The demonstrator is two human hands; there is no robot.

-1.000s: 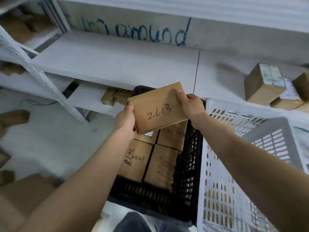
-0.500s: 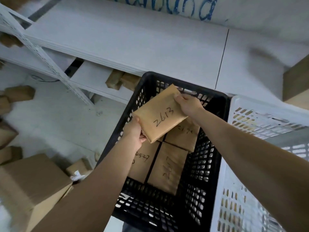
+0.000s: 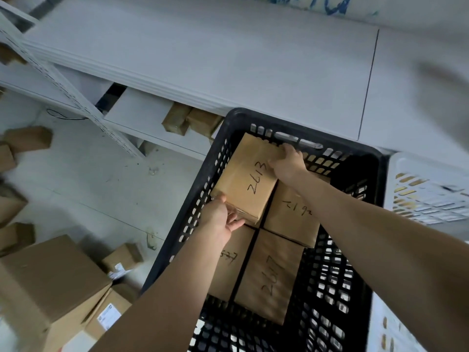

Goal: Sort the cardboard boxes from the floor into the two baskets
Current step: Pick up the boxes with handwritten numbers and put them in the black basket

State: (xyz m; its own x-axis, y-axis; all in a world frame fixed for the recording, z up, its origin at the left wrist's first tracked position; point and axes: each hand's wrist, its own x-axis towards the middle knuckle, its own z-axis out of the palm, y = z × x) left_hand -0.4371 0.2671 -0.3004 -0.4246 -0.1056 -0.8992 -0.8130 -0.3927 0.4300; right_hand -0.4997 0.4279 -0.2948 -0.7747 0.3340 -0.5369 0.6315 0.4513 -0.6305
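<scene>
Gripping the box (image 3: 250,179) by opposite ends, left hand (image 3: 218,217) and right hand (image 3: 288,163) hold it level at the basket (image 3: 352,144) far-left corner, probably to seat it flush.

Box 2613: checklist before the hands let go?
1. In the basket: box 2613 is within the black basket walls, at the far left corner: ok.
2. Grip: left hand holds the near corner and right hand holds the far edge: ok.
3. Seated flat on what lies beneath: cannot tell, contact is hidden.
4. Pinch risk: left fingers seem to curl under the near corner: not ok.
5. Number faces up and is readable: ok.
6. Correct basket for this number: cannot tell, the sorting rule is not shown.
</scene>
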